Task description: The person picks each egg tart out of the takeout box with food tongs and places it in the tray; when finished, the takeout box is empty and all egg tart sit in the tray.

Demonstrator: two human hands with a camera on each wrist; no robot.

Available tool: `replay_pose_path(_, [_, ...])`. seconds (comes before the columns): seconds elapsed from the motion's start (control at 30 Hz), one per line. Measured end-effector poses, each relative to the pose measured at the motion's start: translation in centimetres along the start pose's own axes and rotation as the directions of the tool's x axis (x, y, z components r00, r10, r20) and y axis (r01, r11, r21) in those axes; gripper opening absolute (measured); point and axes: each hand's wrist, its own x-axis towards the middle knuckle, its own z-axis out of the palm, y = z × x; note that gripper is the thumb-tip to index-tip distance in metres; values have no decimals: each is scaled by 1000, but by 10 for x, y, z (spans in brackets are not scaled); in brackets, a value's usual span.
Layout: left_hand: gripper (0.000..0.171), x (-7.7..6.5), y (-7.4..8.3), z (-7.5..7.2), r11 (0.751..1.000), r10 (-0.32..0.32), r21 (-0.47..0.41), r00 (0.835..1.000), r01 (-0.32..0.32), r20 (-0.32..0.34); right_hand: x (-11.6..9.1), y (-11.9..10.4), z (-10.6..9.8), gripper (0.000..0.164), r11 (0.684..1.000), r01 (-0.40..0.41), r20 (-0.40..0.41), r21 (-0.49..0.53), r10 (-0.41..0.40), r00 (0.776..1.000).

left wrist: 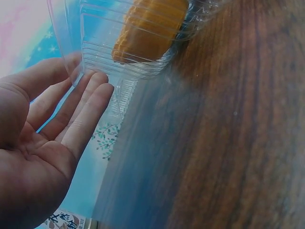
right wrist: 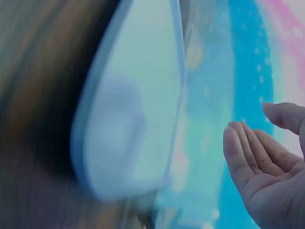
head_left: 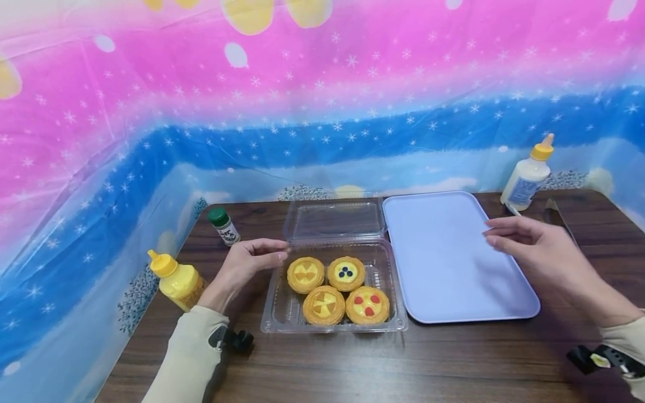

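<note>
My left hand (head_left: 248,265) is at the left rim of a clear plastic clamshell container (head_left: 272,313). In the left wrist view, the rim passes between the thumb and the fingers (left wrist: 95,102). Several tarts sit inside the container, among them a blueberry-topped tart (head_left: 346,274) and a tart with red pieces (head_left: 368,305). The container's lid (head_left: 335,219) lies open at the back. My right hand (head_left: 536,242) hovers over the right edge of a pale lavender tray (head_left: 443,257), fingers loosely bent, with nothing between them.
To the left stand a yellow squeeze bottle (head_left: 178,282) and a green-capped shaker (head_left: 224,226). A white bottle with a yellow cap (head_left: 526,176) is at the back right. Patterned cloth (head_left: 322,112) rises behind the wooden table (head_left: 353,369).
</note>
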Motion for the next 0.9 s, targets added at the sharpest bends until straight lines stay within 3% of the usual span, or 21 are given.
replay_pose_path(0.13, [37, 2, -1, 1, 1000, 5, -17, 1000, -5, -5, 5, 18, -19, 58, 991, -59, -84, -119, 49, 995])
replay_pose_path(0.43, [36, 3, -3, 0, 1000, 2, -28, 1000, -2, -10, 9, 58, -36, 67, 972, -143, -208, -187, 103, 973])
replay_pose_path(0.7, [33, 3, -3, 0, 1000, -11, -8, 1000, 11, -19, 5, 86, -41, 90, 915, -229, -191, -332, 173, 966])
replay_pose_path(0.9, [33, 3, -4, -1, 999, -3, -40, 1000, 2, -7, -1, 103, -41, 96, 898, -248, -173, -365, 196, 965])
